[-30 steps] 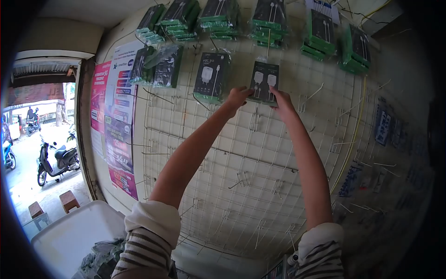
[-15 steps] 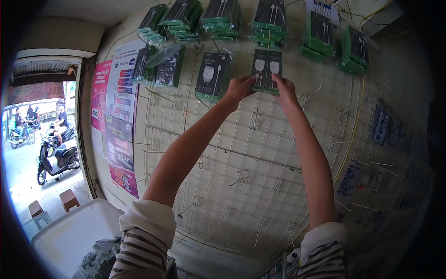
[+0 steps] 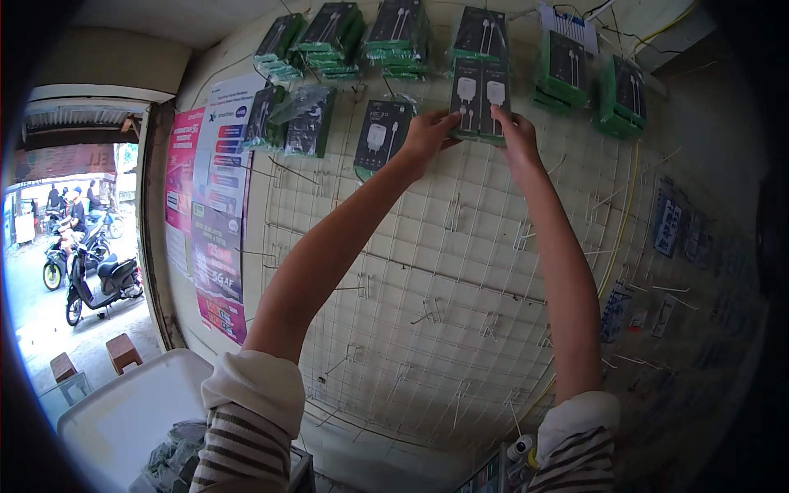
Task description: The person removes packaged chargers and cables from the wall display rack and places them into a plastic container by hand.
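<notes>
Two dark charger boxes are held side by side below a plastic-wrapped stack of cable boxes [image 3: 480,31]. My left hand [image 3: 431,136] is closed on the lower edge of the left charger box [image 3: 466,92]. My right hand [image 3: 515,134] grips the bottom of the right charger box [image 3: 496,89], thumb on its front. Both fronts picture a white charger and a cable. Left of my left hand hangs another charger box [image 3: 376,135] on the wire grid. The fingers behind the boxes are hidden.
Wrapped green-edged box stacks [image 3: 398,33] hang along the top of the wire grid [image 3: 403,304], and bare metal hooks [image 3: 427,312] stick out lower down. Posters [image 3: 218,214] cover the wall by the doorway. A white lidded surface [image 3: 131,411] stands lower left; outside is a parked scooter [image 3: 103,283].
Both hands have raised the two charger boxes, which now overlap the lower part of the stack above. The view has shifted slightly, and riders outside have moved.
</notes>
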A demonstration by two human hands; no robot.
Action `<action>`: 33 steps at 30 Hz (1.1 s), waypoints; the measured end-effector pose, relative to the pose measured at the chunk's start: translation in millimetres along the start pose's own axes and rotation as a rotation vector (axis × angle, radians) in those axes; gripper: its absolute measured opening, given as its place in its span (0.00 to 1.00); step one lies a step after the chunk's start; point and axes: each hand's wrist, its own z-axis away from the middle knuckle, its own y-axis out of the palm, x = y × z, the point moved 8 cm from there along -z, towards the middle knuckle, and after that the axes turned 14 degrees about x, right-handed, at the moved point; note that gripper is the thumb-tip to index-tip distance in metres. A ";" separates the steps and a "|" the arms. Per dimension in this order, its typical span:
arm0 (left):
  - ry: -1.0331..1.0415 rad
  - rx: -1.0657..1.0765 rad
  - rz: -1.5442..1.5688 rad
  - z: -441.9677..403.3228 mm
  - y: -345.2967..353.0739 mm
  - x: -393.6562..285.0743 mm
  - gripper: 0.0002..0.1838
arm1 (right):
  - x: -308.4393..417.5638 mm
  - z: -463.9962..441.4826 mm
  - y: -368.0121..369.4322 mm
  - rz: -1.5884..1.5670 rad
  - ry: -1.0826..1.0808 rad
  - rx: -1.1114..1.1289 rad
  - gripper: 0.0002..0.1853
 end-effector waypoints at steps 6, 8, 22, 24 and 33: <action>0.023 0.013 -0.020 9.9 -0.7 -17.5 0.16 | 14.8 3.3 8.1 0.032 -0.024 -0.009 0.24; 0.028 0.051 -0.029 17.0 0.9 -23.9 0.17 | 17.6 7.5 13.4 0.040 -0.030 -0.010 0.25; 0.070 -0.142 -0.188 193.9 -26.2 -68.7 0.19 | 23.1 152.4 162.2 -0.223 -0.125 0.207 0.14; 0.006 -0.280 -0.335 246.0 -37.9 -71.5 0.21 | 7.7 186.4 202.3 -0.280 -0.070 0.306 0.16; -0.559 -0.781 -0.639 522.7 -98.2 -65.2 0.25 | -77.0 350.8 414.4 -0.648 0.438 0.891 0.19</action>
